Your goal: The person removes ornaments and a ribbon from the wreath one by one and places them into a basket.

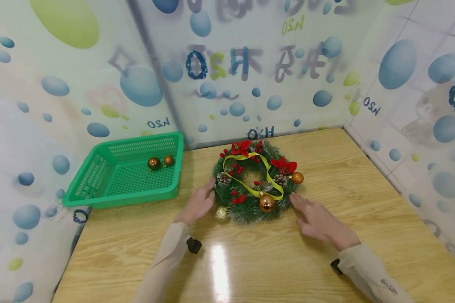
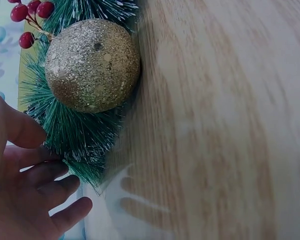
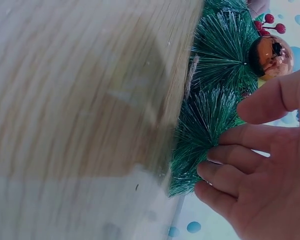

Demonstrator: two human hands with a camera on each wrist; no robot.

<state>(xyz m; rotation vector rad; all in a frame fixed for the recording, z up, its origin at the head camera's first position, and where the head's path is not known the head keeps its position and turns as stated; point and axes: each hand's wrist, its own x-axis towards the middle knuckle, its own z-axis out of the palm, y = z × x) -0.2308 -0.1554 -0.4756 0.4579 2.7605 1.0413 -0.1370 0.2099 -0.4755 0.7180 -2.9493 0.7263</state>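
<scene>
A green Christmas wreath [image 1: 244, 215] lies flat on the wooden table, dressed with red flowers, berries, pinecones and baubles. A yellow ribbon [image 1: 267, 163] loops loosely across its top. My left hand [image 1: 198, 205] is at the wreath's left edge, fingers relaxed and reaching along the needles. Close by it hangs a gold glitter bauble [image 2: 92, 65], large in the left wrist view. On the opposite side, my right hand [image 1: 321, 221] has its fingertips right at the lower right needles, below an orange bauble [image 1: 297, 178]. A shiny copper bauble [image 3: 271, 57] sits near the right thumb.
A green plastic basket [image 1: 123, 201] stands at the table's left, with two copper-coloured baubles [image 1: 153, 163] inside. Behind the wooden table [image 1: 273, 269] rises a wall covered in blue and green dots, and another patterned wall borders its right side.
</scene>
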